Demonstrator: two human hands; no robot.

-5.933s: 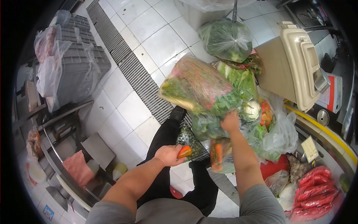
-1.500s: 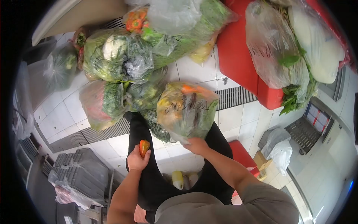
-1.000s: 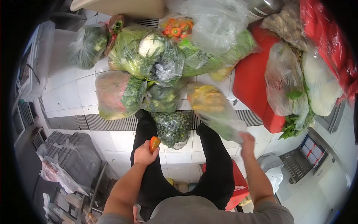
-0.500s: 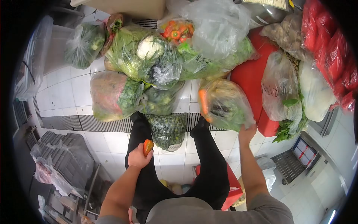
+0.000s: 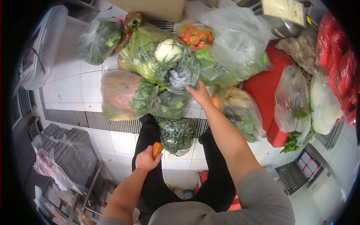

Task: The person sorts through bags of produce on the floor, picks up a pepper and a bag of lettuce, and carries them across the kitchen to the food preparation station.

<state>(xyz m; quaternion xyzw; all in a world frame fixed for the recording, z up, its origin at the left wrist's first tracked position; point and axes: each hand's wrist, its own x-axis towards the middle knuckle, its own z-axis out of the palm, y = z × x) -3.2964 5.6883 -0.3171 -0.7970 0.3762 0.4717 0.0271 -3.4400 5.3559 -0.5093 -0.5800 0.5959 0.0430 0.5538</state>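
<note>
My left hand [image 5: 148, 159] is closed around an orange-red bell pepper [image 5: 157, 150], held over my left thigh. My right hand [image 5: 200, 94] is stretched forward with thumb and fingers apart. It is at the lower right edge of a clear bag [image 5: 180, 77] with dark contents; whether it touches the plastic I cannot tell. A white cauliflower [image 5: 169, 51] shows beside that bag. Behind my right forearm lies a bag of mixed vegetables [image 5: 240, 112] with something orange in it. Between my feet sits a bag of small dark-green pieces [image 5: 176, 135].
Farther back are a bag of red peppers [image 5: 195, 37], leafy greens [image 5: 140, 47] and a large clear plastic bag [image 5: 236, 35]. A red stool or box [image 5: 266, 82] stands at right, near red bags [image 5: 339, 67]. Grey crates [image 5: 67, 150] stand at left.
My right hand has left the mixed vegetable bag on the right and swung left and forward to the middle bags. My left hand still holds the pepper. The view has shifted slightly.
</note>
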